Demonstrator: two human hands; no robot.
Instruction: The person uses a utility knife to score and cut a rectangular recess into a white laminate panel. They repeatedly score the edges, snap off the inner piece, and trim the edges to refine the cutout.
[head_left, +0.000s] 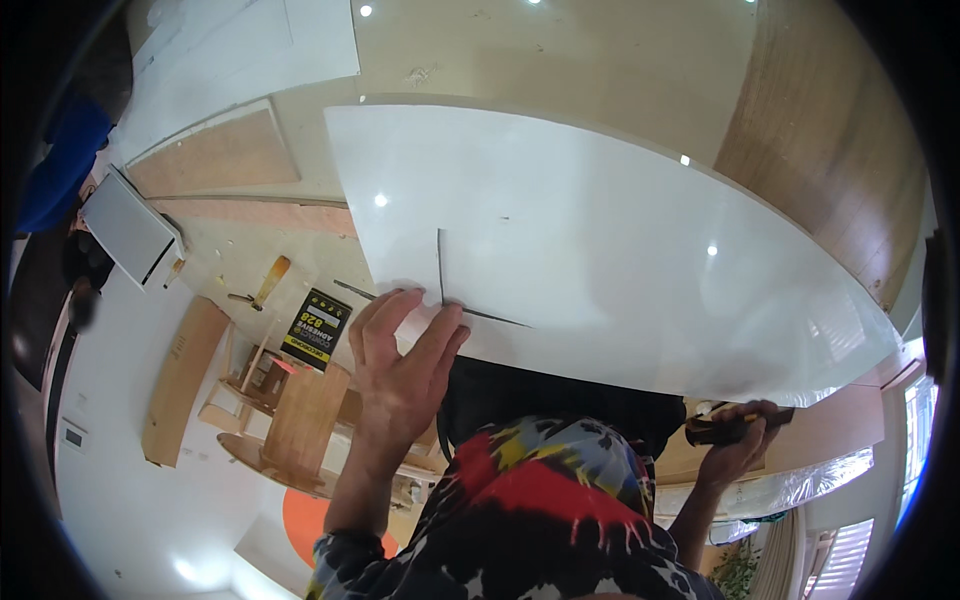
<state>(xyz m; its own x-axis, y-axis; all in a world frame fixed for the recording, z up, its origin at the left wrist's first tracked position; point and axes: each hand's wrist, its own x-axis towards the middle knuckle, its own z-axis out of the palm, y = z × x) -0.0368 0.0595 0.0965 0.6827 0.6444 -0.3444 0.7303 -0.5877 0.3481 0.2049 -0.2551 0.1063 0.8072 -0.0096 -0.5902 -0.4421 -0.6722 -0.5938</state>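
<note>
On a large white curved-edged board [600, 250] lie two thin black strips or lines, one upright [440, 260] and one slanting [500, 318], meeting roughly in a T. My left hand [400, 360] has its curled fingers on the slanting strip near the board's left end, where that strip sticks out past the edge. My right hand [740, 450] is closed round a black and yellow tool [720, 428] just below the board's right part; the tool's exact kind is unclear.
Left are a dark printed can [316, 330], a yellow-handled tool [270, 285], pale wooden offcuts [215, 160], wooden furniture [305, 430] and a cardboard piece [180, 385]. A wooden panel [810, 150] is at upper right, a blue object [65, 170] at upper left.
</note>
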